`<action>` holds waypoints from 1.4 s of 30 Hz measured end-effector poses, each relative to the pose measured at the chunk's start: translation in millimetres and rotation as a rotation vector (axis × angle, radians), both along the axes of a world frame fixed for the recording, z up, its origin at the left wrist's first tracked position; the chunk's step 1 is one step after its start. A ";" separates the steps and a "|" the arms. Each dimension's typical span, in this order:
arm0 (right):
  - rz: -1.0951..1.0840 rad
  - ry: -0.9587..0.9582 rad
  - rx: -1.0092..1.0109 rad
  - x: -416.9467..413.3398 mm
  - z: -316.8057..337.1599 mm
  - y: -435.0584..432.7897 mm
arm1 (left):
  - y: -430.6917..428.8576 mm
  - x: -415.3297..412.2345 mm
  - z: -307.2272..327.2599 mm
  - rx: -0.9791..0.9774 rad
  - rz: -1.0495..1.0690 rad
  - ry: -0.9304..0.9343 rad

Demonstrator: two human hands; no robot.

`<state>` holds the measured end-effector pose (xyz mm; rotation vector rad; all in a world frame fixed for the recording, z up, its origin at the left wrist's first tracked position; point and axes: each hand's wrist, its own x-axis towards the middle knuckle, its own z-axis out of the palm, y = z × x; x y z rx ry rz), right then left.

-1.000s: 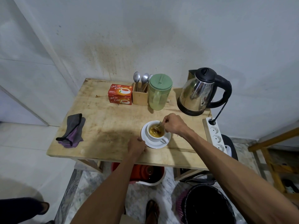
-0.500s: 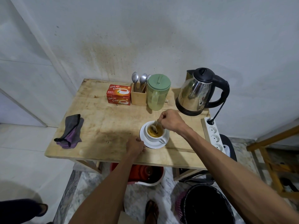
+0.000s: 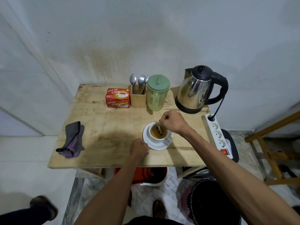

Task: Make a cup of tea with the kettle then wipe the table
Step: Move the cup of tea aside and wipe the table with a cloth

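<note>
The pale wooden bench (image 3: 103, 127) carries the steel electric kettle with black handle (image 3: 193, 93) at its 2 o'clock corner and the folded grey-and-purple cloth (image 3: 73, 140) at 9 o'clock, untouched. At 4 o'clock sits the round white saucer (image 3: 155, 147). The left hand (image 3: 139, 149) has its grip clamped on the saucer's rim at 8 o'clock. On the saucer stands the white ceramic cup (image 3: 156, 139) of amber tea. The right hand (image 3: 173, 121) has its grip pinched on the string of the small paper tea bag (image 3: 159, 129), which hangs into the cup. Lifted fast, the bag could swing and drip across the bench. A snag on the rim could tip the cup.
</note>
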<state>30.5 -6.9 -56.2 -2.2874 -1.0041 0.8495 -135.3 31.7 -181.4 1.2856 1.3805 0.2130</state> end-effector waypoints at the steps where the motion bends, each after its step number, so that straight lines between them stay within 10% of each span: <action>1: 0.000 -0.008 -0.023 -0.9 -2.4 -0.6 | 1.0 -0.3 0.9 -0.014 -0.005 -0.007; 13: -0.457 -0.031 -0.091 -30.5 -54.4 -43.6 | 23.5 -7.6 -1.9 -0.116 -0.151 -0.047; 26: -0.888 0.533 -0.099 -65.7 -87.2 -47.3 | 49.8 -5.9 -2.9 -0.234 -0.214 -0.138; 42: -0.991 0.344 0.020 -66.4 -104.8 -57.7 | 34.3 17.3 -10.1 -0.255 -0.159 -0.175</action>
